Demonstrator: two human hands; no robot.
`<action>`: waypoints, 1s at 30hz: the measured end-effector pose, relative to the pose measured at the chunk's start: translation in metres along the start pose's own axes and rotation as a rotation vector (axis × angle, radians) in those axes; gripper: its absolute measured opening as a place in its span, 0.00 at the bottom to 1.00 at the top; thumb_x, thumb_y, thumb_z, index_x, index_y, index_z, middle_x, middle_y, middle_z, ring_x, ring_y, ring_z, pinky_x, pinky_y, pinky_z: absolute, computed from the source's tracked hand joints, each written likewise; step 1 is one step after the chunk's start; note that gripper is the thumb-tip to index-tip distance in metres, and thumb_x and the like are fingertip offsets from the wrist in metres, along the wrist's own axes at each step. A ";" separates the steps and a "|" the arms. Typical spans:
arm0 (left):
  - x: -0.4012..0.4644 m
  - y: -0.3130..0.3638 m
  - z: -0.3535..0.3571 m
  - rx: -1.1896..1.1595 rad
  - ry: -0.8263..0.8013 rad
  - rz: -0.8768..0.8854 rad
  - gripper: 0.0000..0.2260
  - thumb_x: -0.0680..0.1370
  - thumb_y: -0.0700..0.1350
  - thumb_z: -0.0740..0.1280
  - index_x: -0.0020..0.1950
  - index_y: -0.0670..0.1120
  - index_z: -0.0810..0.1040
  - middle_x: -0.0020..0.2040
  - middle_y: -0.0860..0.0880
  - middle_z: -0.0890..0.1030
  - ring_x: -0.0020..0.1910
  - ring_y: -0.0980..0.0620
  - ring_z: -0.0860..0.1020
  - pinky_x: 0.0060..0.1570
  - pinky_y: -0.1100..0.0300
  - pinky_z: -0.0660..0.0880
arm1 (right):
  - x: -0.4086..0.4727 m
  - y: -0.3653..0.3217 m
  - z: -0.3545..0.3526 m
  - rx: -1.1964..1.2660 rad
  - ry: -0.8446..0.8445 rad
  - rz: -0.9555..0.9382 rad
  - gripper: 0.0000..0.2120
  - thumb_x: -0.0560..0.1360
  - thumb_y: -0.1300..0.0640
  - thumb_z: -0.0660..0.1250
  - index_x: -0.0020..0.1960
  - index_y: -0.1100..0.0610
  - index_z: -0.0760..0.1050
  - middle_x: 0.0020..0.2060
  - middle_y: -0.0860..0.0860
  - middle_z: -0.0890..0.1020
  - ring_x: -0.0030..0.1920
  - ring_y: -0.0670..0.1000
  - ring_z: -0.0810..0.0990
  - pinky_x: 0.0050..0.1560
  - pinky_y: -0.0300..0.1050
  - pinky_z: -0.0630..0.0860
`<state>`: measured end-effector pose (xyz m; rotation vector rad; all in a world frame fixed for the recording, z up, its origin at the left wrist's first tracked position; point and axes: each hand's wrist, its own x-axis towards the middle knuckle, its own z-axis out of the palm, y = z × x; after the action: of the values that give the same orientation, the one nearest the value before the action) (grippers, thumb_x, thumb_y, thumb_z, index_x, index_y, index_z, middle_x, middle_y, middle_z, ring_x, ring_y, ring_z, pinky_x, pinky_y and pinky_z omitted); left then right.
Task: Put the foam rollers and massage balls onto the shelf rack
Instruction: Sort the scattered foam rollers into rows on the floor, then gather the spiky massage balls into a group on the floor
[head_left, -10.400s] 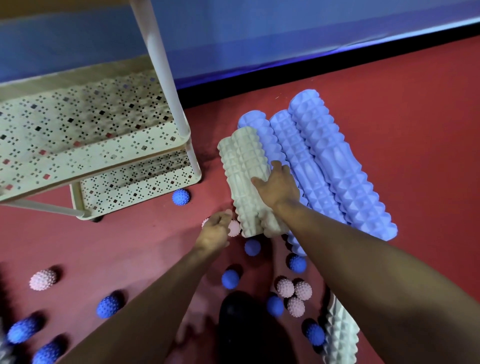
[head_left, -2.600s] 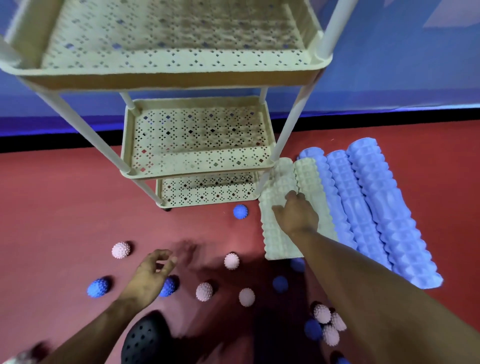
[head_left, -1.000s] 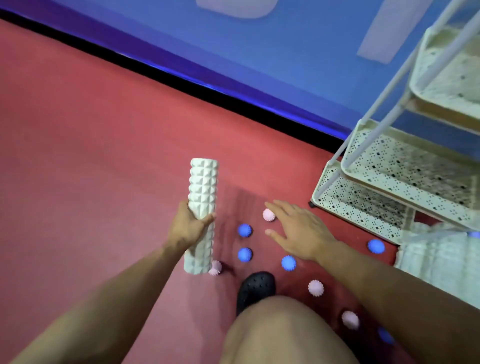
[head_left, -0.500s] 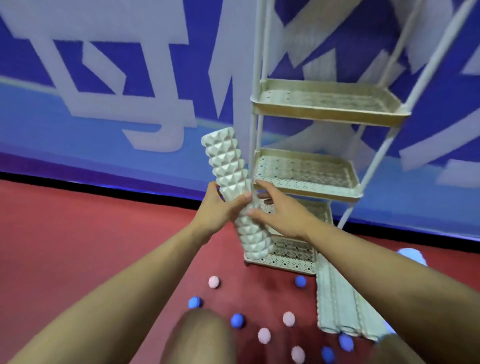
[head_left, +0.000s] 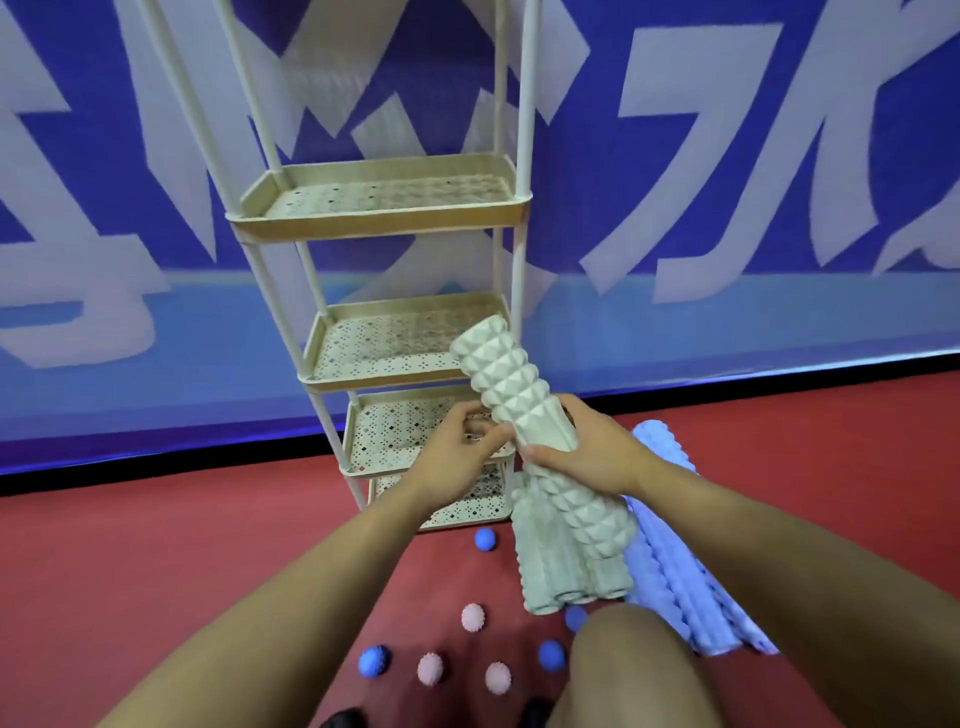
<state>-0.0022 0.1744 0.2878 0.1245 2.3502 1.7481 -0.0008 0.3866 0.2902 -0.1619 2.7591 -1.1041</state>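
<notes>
I hold a white studded foam roller (head_left: 511, 387) tilted, its upper end in front of the rack's second tier. My right hand (head_left: 587, 449) grips its middle from the right. My left hand (head_left: 457, 452) holds it from the left, thumb against the roller. The cream shelf rack (head_left: 384, 223) stands against the wall with several perforated tiers, all bare. Two white rollers (head_left: 556, 561) and pale blue rollers (head_left: 675, 566) lie on the red floor to the rack's right. Blue balls (head_left: 484, 539) and pink spiky balls (head_left: 472, 617) are scattered on the floor below my arms.
A blue wall banner with white lettering (head_left: 727, 182) runs behind the rack. My knee (head_left: 639, 670) fills the lower middle. Red floor (head_left: 130, 545) stretches to the left of the rack.
The roller went from my left hand alone near the floor up to rack height, with both hands on it. My view has turned, putting the rack at centre.
</notes>
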 end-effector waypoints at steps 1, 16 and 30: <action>0.005 -0.008 0.006 0.056 -0.013 -0.006 0.20 0.79 0.52 0.70 0.68 0.49 0.70 0.55 0.52 0.80 0.47 0.58 0.80 0.45 0.62 0.77 | -0.001 0.022 -0.001 -0.022 -0.004 0.046 0.34 0.67 0.32 0.73 0.68 0.45 0.69 0.58 0.41 0.80 0.57 0.45 0.79 0.60 0.47 0.75; 0.087 -0.189 0.026 0.322 -0.095 -0.314 0.20 0.80 0.55 0.67 0.70 0.50 0.71 0.55 0.54 0.79 0.54 0.53 0.80 0.56 0.56 0.75 | 0.101 0.228 0.120 -0.031 0.022 0.681 0.54 0.65 0.26 0.68 0.77 0.61 0.60 0.67 0.56 0.77 0.65 0.58 0.77 0.62 0.52 0.75; 0.090 -0.269 0.025 0.251 -0.139 -0.468 0.19 0.81 0.50 0.67 0.70 0.48 0.70 0.56 0.52 0.78 0.52 0.56 0.78 0.50 0.60 0.72 | 0.138 0.263 0.165 -0.168 -0.012 0.753 0.40 0.74 0.35 0.69 0.75 0.57 0.60 0.66 0.55 0.75 0.64 0.60 0.77 0.59 0.58 0.78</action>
<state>-0.0696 0.1361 0.0136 -0.2402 2.2539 1.1884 -0.1150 0.4427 -0.0245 0.7781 2.5139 -0.6554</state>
